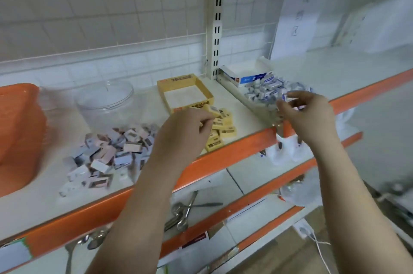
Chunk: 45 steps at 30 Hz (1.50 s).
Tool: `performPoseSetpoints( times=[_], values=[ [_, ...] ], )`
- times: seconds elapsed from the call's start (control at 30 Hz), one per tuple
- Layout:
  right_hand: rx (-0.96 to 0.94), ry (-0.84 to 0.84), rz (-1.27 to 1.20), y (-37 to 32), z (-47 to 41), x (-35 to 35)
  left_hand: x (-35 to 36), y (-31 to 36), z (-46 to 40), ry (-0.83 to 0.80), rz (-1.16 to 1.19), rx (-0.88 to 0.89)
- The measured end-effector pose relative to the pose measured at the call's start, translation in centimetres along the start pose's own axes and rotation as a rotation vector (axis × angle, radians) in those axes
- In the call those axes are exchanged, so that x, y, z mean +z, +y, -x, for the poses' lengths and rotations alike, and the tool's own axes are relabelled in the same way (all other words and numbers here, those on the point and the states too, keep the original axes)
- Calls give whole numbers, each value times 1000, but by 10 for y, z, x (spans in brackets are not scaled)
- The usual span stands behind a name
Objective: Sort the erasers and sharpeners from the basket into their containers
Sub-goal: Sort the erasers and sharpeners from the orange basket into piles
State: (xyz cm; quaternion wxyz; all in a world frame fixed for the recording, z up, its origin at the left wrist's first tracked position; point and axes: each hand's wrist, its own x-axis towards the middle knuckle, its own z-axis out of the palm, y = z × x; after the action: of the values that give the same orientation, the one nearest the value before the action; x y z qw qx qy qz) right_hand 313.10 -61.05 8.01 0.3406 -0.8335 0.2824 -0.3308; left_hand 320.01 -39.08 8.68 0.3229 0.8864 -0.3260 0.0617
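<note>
Far left of both hands sits an orange basket (17, 130), with a clear jar (105, 99) beside it. A heap of sharpeners (111, 153) lies just left of the left hand (185, 130), which pinches a yellow eraser (213, 110) above a pile of yellow erasers (223, 128). A yellow box (185, 92) stands just beyond that hand. The right hand (306, 113) pinches a white eraser (287, 97) over a pile of white erasers (268, 90), with a blue-and-white box (243, 76) behind.
</note>
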Motion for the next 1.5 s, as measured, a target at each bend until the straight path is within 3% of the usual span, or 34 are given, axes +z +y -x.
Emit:
performPoseSetpoints(
  times=[0.13, 0.33, 0.47, 0.87, 1.0, 1.13, 1.3, 1.5],
  values=[
    [17, 56, 134, 45, -86, -22, 41, 27, -14, 3, 20, 72],
    [19, -167, 337, 88, -177, -15, 121, 73, -20, -13, 3, 228],
    [-1, -273, 375, 93, -198, -3, 146, 73, -33, 62, -77, 217],
    [6, -371, 345, 99, -206, 13, 147, 75, -51, 59, -74, 143],
    [-22, -275, 254, 77, -190, 13, 124, 66, -49, 68, -81, 125],
    [-120, -170, 86, 26, -144, 20, 71, 36, -46, 178, -87, -14],
    [-253, -71, -114, -55, -42, 63, -20, -27, -19, 309, -94, -111],
    [-286, 30, -180, -152, 82, 138, -135, -118, 46, 293, -176, -143]
  ],
)
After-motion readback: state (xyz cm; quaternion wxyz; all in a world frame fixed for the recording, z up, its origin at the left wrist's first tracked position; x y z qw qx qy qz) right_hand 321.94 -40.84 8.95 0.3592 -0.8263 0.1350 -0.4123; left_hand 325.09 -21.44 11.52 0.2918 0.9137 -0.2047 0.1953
